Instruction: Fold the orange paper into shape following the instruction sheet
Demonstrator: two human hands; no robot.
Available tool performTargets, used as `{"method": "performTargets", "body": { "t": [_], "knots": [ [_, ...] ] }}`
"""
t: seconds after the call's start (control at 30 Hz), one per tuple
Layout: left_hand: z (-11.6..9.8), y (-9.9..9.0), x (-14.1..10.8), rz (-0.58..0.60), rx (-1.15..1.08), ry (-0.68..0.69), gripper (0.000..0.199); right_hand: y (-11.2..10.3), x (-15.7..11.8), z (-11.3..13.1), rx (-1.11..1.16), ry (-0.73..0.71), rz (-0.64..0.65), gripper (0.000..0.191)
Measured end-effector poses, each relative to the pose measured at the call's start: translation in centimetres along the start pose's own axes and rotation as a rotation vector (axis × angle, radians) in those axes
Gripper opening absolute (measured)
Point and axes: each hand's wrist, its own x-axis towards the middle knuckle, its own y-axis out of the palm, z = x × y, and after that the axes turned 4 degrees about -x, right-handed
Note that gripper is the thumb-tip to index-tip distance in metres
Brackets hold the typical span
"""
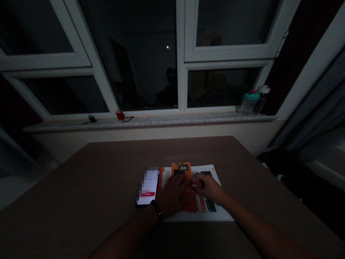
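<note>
My left hand (172, 194) lies flat with its fingers spread over an orange and red printed piece (192, 203), which rests on a white printed sheet (218, 214). My right hand (206, 185) is closed at the right edge of the orange and red piece; a small pale bit shows at its fingertips, too small to name. A phone with a lit screen (148, 187) lies just left of the sheet, beside my left wrist, which wears a dark band.
The brown table (113, 162) reaches toward a granite windowsill (167, 120). On the sill stand a bottle with a green lid (250, 102), another clear bottle (262, 99), a small red jar (120, 115) and a small dark object (92, 118). The room is dim.
</note>
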Motion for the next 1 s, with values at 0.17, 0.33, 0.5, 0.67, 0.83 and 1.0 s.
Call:
{"method": "performTargets", "body": {
  "t": [0.17, 0.33, 0.5, 0.67, 0.83, 1.0],
  "knots": [
    [0.3, 0.3, 0.1, -0.014, -0.011, -0.011, 0.054, -0.1, 0.7, -0.5, 0.001, -0.009, -0.02, 0.01],
    [0.6, 0.3, 0.1, -0.009, -0.003, -0.03, 0.053, -0.2, 1.1, -0.4, 0.029, -0.015, -0.015, 0.011],
    [0.6, 0.2, 0.2, -0.015, -0.01, -0.016, 0.054, -0.3, 0.8, -0.1, 0.003, -0.033, 0.003, 0.014],
    [0.9, 0.3, 0.3, -0.018, -0.011, -0.009, 0.054, -0.5, 0.5, 0.4, -0.013, -0.041, 0.052, 0.013],
    [1.1, 0.4, 0.4, -0.021, -0.023, 0.003, 0.056, -0.4, 0.5, 0.8, -0.041, -0.055, 0.021, 0.013],
    [0.8, 0.1, 0.4, -0.016, -0.029, 0.002, 0.054, -0.2, 0.8, 0.0, -0.082, -0.037, -0.07, 0.01]
  ]
}}
